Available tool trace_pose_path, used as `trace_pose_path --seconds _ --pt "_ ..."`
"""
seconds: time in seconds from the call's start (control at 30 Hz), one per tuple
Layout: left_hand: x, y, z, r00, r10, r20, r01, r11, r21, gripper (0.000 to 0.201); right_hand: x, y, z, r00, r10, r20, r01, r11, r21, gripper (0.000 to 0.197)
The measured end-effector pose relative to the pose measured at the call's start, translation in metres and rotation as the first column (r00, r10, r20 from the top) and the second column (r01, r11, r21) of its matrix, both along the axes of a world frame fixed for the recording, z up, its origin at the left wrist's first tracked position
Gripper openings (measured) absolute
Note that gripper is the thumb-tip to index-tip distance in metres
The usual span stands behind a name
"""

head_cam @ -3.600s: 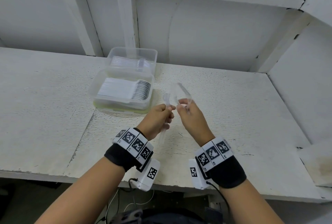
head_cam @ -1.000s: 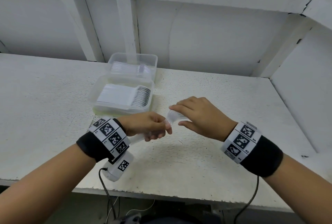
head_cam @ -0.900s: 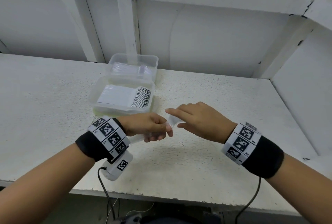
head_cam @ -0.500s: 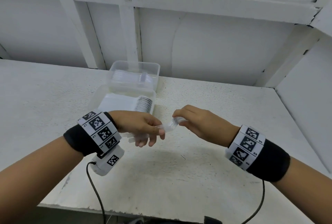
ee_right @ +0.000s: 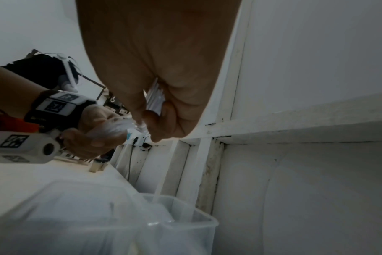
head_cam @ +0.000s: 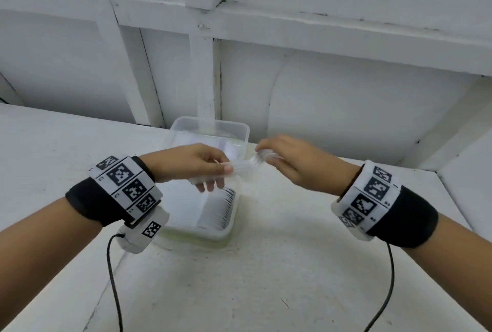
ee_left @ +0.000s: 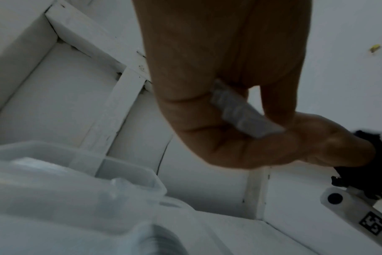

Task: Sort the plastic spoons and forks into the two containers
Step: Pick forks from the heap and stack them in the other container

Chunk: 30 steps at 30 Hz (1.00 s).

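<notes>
Left hand [head_cam: 194, 164]: raised above the near container, fingers curled around a bundle [head_cam: 226, 173] of clear plastic cutlery, thumb on top; handle ends show between thumb and fingers in the left wrist view [ee_left: 240, 110]. Spoons or forks: cannot tell.

Right hand [head_cam: 292, 164]: level with the left, just to its right, fingertips pinching a clear piece [head_cam: 262, 157] at the bundle's far end; blurred, kind not discernible. The right wrist view shows white plastic strips between its thumb and fingers [ee_right: 155, 98].

Near container [head_cam: 213, 227]: clear tub directly under the left hand, holding a close-packed row of white cutlery.

Far container [head_cam: 239, 129]: clear tub touching the near one, beyond both hands, holding clear cutlery.

Table [head_cam: 266, 278]: white, beneath all.

Wall [head_cam: 346, 105]: white panels beyond the far container.
</notes>
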<state>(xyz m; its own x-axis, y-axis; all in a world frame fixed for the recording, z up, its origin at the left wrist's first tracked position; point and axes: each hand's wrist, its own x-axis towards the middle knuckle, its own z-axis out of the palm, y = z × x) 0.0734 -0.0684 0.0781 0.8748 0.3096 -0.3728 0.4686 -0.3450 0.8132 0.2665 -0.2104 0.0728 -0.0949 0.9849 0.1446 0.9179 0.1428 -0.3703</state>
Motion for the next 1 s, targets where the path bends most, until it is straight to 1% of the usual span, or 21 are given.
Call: trace_pose_path --seconds 0.07,0.1,0.13,0.2,0.23,0.27,0.33,0.37,0.43,0.5,0.57,0.7,0.87,1.0 --pt "0.009 0.021 0.003 0.988 0.143 0.064 -0.152 0.978 0.145 0.02 0.015 0.026 0.006 0.999 -0.033 -0.021 0.033 0.999 -0.004 0.039" --pt "0.013 0.032 0.004 0.973 0.209 0.096 -0.226 0.947 0.228 0.023 0.022 0.038 0.006 0.998 -0.058 -0.029 0.058 0.998 -0.006 0.041" --pt "0.016 0.044 0.004 0.958 0.261 0.12 -0.286 0.904 0.316 0.026 0.028 0.05 0.005 0.994 -0.098 -0.041 0.097 0.995 -0.015 0.039" --pt "0.023 0.066 0.003 0.935 0.324 0.145 -0.353 0.8 0.486 0.026 0.04 0.073 -0.001 0.978 -0.194 -0.079 0.192 0.981 -0.032 0.033" --pt "0.027 0.077 0.001 0.93 0.338 0.143 -0.358 0.754 0.551 0.025 0.043 0.084 -0.006 0.967 -0.237 -0.094 0.234 0.971 -0.045 0.032" --pt "0.03 0.087 -0.002 0.937 0.331 0.114 -0.33 0.724 0.606 0.024 0.046 0.095 -0.011 0.957 -0.273 -0.101 0.267 0.961 -0.066 0.031" --pt "0.036 0.103 -0.011 0.967 0.252 -0.029 -0.166 0.715 0.679 0.026 0.046 0.114 -0.021 0.947 -0.307 -0.093 0.297 0.949 -0.107 0.031" --pt "0.039 0.108 -0.016 0.972 0.201 -0.119 -0.064 0.717 0.694 0.028 0.045 0.123 -0.027 0.947 -0.311 -0.082 0.3 0.946 -0.124 0.031" --pt "0.043 0.113 -0.028 0.953 0.119 -0.277 0.11 0.72 0.685 0.033 0.042 0.139 -0.037 0.95 -0.308 -0.051 0.298 0.943 -0.148 0.03" --pt "0.047 0.114 -0.037 0.924 0.073 -0.376 0.215 0.713 0.668 0.039 0.039 0.153 -0.044 0.953 -0.303 -0.018 0.296 0.94 -0.168 0.03" --pt "0.049 0.115 -0.044 0.898 0.055 -0.436 0.274 0.705 0.654 0.043 0.034 0.163 -0.048 0.954 -0.298 0.023 0.296 0.936 -0.19 0.03" --pt "0.053 0.119 -0.053 0.867 0.061 -0.494 0.318 0.696 0.644 0.042 0.026 0.18 -0.052 0.956 -0.276 0.096 0.291 0.933 -0.212 0.029" --pt "0.055 0.122 -0.057 0.858 0.052 -0.511 0.331 0.704 0.628 0.045 0.015 0.193 -0.066 0.958 -0.251 0.139 0.278 0.932 -0.234 0.024" --pt "0.057 0.123 -0.059 0.853 0.053 -0.519 0.334 0.709 0.621 0.046 0.012 0.195 -0.075 0.956 -0.246 0.159 0.277 0.935 -0.22 0.026"
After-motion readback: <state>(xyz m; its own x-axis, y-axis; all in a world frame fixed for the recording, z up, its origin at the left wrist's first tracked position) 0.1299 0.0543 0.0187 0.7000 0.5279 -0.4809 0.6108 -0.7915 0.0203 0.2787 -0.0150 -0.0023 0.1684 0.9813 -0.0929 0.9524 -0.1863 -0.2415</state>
